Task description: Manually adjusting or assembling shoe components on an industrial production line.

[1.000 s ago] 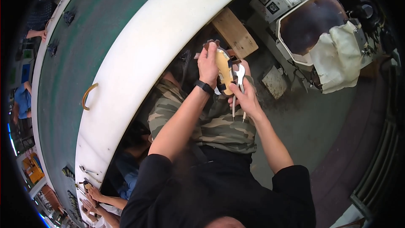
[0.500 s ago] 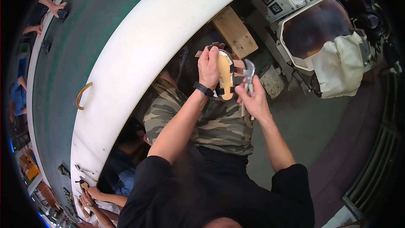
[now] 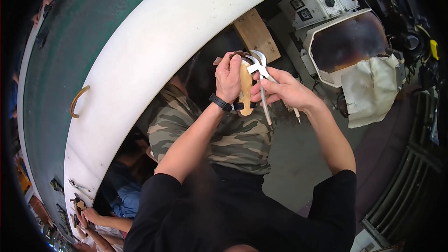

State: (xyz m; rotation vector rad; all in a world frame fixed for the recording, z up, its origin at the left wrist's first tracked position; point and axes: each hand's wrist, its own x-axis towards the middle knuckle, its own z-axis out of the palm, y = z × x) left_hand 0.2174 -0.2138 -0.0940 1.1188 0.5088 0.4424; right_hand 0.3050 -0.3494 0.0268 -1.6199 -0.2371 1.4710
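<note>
In my left hand [image 3: 227,80], which wears a black wristwatch, is a sandal [image 3: 245,86] held sole-up over my lap. Its tan insole faces me, and dark straps wrap over the edges near the heel and toe. My fingers close around its left side and hide part of the upper. My right hand [image 3: 290,91] grips metal pincers [image 3: 263,71] with pale handles. Their curved jaws stand apart beside the toe end of the sandal, and the handles are spread. Whether the jaws touch a strap, I cannot tell.
A white-edged conveyor table [image 3: 112,65] with a green belt curves along the left. Beyond my hands stands a wooden box [image 3: 256,35]. A machine with a control box [image 3: 322,1] and a cloth-draped shield [image 3: 371,88] is at right. A co-worker's hands [image 3: 88,217] work at lower left.
The pincers have turned and moved up toward the sandal's toe, and their handles have spread wider. My left hand still holds the sandal, and the whole view has shifted slightly.
</note>
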